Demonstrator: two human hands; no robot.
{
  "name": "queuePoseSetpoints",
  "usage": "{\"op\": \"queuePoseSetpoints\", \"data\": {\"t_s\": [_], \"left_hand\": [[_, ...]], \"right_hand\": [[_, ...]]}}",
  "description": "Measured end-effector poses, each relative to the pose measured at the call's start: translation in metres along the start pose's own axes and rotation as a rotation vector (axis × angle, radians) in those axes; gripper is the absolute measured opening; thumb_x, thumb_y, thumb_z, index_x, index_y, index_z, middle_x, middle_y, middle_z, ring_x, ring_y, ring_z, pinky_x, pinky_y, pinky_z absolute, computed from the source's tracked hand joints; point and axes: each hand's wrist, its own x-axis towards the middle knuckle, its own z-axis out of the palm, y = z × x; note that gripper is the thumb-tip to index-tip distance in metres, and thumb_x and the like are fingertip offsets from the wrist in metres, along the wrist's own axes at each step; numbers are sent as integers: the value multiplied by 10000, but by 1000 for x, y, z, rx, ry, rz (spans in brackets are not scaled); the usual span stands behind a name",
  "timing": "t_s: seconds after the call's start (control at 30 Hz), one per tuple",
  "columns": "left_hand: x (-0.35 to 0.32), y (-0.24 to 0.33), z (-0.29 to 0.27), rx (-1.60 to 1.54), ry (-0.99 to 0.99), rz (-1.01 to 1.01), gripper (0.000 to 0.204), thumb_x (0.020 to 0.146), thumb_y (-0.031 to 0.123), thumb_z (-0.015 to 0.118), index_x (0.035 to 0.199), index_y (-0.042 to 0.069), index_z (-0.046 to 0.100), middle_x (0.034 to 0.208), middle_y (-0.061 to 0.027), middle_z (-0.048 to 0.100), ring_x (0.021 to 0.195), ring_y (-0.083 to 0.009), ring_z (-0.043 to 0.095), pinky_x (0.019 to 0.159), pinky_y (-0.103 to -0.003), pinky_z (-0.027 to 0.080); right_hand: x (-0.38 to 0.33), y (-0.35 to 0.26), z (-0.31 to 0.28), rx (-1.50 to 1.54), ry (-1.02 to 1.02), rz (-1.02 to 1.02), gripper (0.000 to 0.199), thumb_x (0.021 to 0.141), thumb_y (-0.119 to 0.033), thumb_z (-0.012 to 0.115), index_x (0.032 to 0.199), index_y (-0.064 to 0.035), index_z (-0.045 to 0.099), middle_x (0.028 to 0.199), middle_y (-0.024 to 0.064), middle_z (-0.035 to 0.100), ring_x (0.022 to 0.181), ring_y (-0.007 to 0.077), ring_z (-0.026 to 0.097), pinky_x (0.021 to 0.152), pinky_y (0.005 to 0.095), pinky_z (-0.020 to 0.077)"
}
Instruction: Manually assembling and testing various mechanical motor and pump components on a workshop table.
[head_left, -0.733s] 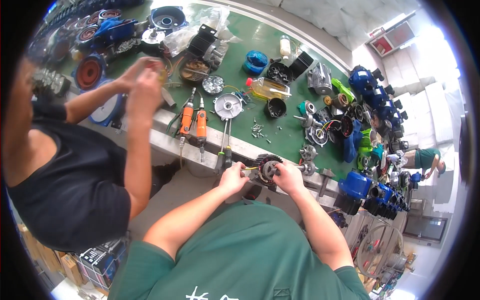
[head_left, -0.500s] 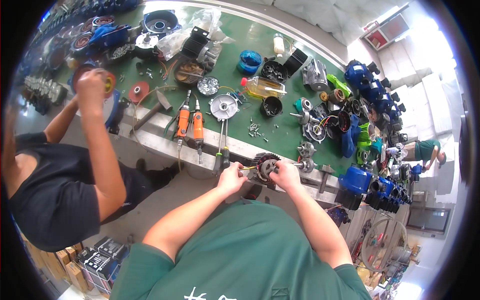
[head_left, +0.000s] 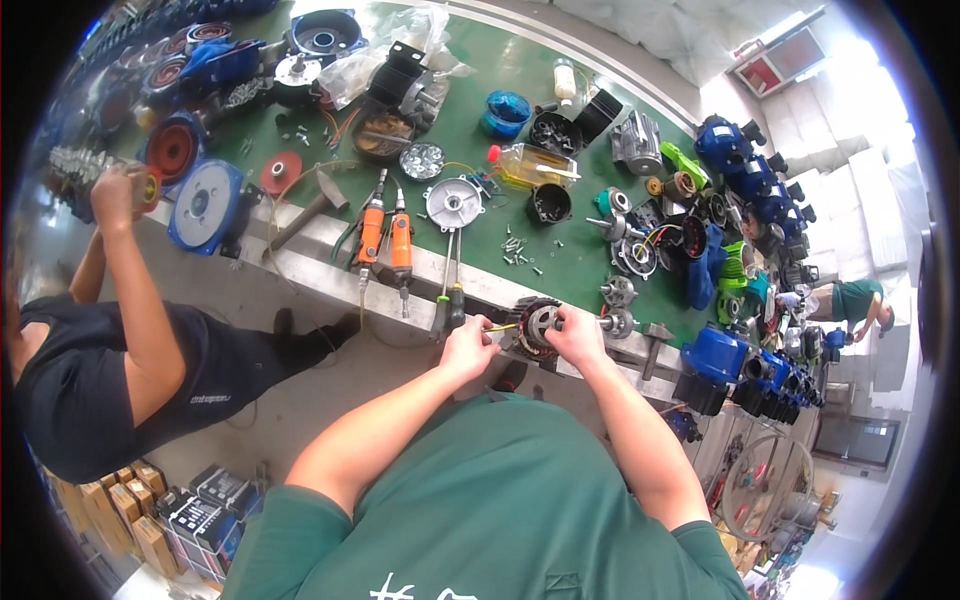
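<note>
A dark, round motor stator (head_left: 528,311) sits at the bench's front edge, just before me. Against it rests a grey metal end cover (head_left: 543,322), which the fingers of my right hand (head_left: 577,338) grip at its right side. To the left of the stator, my left hand (head_left: 470,347) is closed, with its fingertips pinching a thin yellow wire (head_left: 503,327) that runs toward the stator. Right of my right hand lie a metal shaft and a grey bracket (head_left: 620,323). My fingers partly hide the cover.
Two orange air tools (head_left: 401,250), a hammer (head_left: 326,190) and screwdrivers (head_left: 456,305) lie left along the front edge. A silver end cover (head_left: 455,203), loose screws (head_left: 516,250) and an oil bottle (head_left: 533,165) are farther back. Blue motor housings (head_left: 713,355) stand right. A co-worker's hand (head_left: 118,195) is at left.
The co-worker's hand has moved left, uncovering a blue-rimmed round plate. My right hand has shifted slightly on the end cover, and the view has tilted a little. My left hand keeps its pinch.
</note>
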Motion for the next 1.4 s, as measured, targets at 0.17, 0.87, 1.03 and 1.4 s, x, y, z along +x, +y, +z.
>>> {"op": "queuePoseSetpoints", "data": {"t_s": [0.17,0.87,1.03,1.4], "left_hand": [[0,-2,3,6,43,35,398,794,128,781,1139,22,614,897,-121,741,875,-254,726,818,-365,554],[1,-3,4,-5,31,-21,439,758,155,797,1134,25,611,900,-131,737,886,-269,724,829,-374,564],[-6,-2,14,-6,-9,-33,428,767,143,795,1125,-12,620,928,-141,748,877,-242,732,822,-353,567],[0,39,19,380,166,336,469,781,311,794,1142,71,617,1087,-93,647,1083,-294,620,933,-417,508]], "right_hand": [[2,5,1,-116,-73,-343,246,722,-161,696,921,-18,673,884,193,662,865,397,648,779,492,523],[0,6,17,-86,-137,-73,265,789,-221,694,984,-43,675,870,180,708,863,372,694,793,478,556],[6,15,24,-266,-185,-148,342,793,-253,707,1084,-77,668,924,155,692,910,361,682,800,466,552],[-81,125,26,322,53,329,424,802,-265,746,1167,-56,689,847,120,711,792,251,706,755,368,555]]}}
